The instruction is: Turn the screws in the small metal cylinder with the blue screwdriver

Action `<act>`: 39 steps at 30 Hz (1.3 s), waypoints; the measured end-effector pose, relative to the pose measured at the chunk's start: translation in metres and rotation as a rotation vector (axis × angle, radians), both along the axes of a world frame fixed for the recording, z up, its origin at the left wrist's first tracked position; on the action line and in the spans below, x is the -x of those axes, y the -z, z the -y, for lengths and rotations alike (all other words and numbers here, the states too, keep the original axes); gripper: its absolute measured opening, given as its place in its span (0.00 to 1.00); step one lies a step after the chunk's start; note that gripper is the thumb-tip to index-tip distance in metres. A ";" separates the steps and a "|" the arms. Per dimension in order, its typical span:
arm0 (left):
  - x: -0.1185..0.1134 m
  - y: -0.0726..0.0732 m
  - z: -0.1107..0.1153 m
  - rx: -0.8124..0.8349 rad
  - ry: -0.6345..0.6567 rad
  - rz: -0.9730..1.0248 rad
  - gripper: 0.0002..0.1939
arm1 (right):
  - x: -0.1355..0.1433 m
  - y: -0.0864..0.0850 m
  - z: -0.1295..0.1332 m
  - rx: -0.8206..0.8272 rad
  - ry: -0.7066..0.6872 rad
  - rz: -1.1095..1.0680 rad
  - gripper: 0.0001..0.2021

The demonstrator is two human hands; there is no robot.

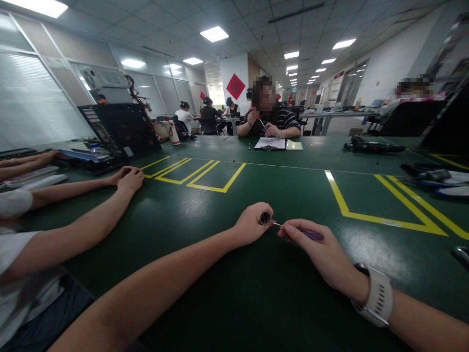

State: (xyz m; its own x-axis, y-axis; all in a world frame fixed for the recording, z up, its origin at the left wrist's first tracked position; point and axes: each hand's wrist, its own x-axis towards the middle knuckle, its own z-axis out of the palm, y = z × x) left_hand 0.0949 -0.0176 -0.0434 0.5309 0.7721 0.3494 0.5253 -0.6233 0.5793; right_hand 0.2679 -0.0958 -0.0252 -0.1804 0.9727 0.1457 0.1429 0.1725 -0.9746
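Observation:
My left hand [251, 226] is closed around a small dark cylindrical part [265, 218], whose round open end with a metallic rim faces the camera. In my right hand [317, 249], which wears a light watch strap at the wrist, is a screwdriver with a dark purple handle [310, 234]. Its thin metal shaft points left, and the tip reaches the side of the cylindrical part by my left fingers. Whether the tip sits in anything is too small to tell. Both hands are just above the green table [227, 274].
Yellow tape outlines [227, 188] mark the table. Another person's hands [130, 180] rest at the left. Across sits a person behind a clipboard [270, 143]. A black tool [373, 145] lies back right, more tools [439, 176] at the right edge. A black rack [120, 129] stands back left.

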 end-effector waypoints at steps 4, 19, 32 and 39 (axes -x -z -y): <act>0.000 0.001 0.000 -0.059 0.028 -0.063 0.06 | 0.000 -0.003 0.001 -0.267 -0.070 0.192 0.07; -0.001 -0.002 0.001 0.023 0.010 0.046 0.07 | -0.011 0.016 -0.026 0.428 -0.080 -0.586 0.07; -0.001 -0.002 0.002 0.032 -0.060 0.037 0.06 | -0.006 0.002 -0.004 -0.079 0.060 0.065 0.11; -0.001 -0.002 0.000 0.030 -0.070 0.026 0.06 | -0.006 0.000 -0.004 -0.291 0.046 0.197 0.07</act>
